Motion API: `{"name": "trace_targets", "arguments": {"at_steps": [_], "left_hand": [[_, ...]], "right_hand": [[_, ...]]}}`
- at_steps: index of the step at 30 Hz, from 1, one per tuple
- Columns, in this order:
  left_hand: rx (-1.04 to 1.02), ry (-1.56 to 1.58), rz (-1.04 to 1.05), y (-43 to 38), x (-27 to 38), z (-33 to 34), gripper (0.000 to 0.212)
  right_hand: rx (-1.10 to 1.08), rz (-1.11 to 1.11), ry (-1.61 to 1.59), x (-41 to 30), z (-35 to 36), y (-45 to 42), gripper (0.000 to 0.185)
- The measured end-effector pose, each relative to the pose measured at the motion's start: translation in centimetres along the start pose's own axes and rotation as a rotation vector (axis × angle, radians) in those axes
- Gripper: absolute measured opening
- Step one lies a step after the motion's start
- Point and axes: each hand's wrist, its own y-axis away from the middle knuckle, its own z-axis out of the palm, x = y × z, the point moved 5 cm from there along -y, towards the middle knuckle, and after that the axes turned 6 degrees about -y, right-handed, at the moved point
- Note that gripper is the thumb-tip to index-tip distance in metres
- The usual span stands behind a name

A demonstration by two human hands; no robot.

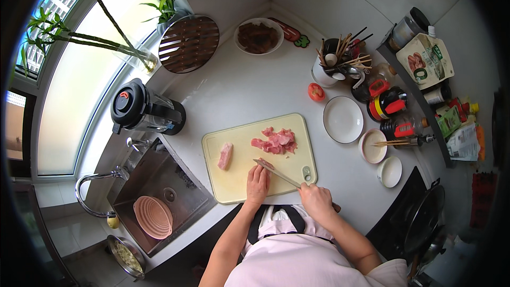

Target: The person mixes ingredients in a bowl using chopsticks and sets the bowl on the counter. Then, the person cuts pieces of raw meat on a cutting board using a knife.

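A pale yellow cutting board [235,183] lies on the counter in front of me. The fingertips of my left hand [257,184] hold down a small piece of raw meat [265,163] near the board's middle. My right hand [316,200] grips a kitchen knife [281,175] by its handle. The blade slants up and left, against the piece beside my left fingertips; I cannot tell how deep its edge sits. Beyond it lies a loose heap of sliced raw meat [275,141]. One uncut strip of meat [225,156] rests apart on the board's left side.
Left is a sink [187,203] holding a pink colander [153,217], near a blender [147,107]. To the right stand a white plate [343,119], small bowls [389,172], a halved tomato [316,92] and sauce bottles [388,103]. A bowl of brown food [259,36] sits behind.
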Motion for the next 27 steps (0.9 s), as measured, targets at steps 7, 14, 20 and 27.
{"name": "trace_targets", "arguments": {"at_steps": [7,14,20,27], "left_hand": [[-0.004,0.001,-0.004,-0.3,0.0,0.1,0.035],[-0.013,0.020,-0.039,-0.4,-0.3,-0.1,0.034],[-0.010,0.029,-0.008,-0.8,0.2,0.0,0.034],[-0.039,0.040,-0.030,-0.4,-0.2,0.3,0.038]], "right_hand": [[0.041,-0.079,-0.041,-1.7,3.3,-4.8,0.023],[-0.059,-0.051,-0.002,-0.2,2.5,-3.1,0.009],[-0.050,-0.002,-0.013,0.0,4.4,-3.9,0.016],[-0.005,-0.041,-0.079,-0.5,5.3,-6.3,0.025]]}}
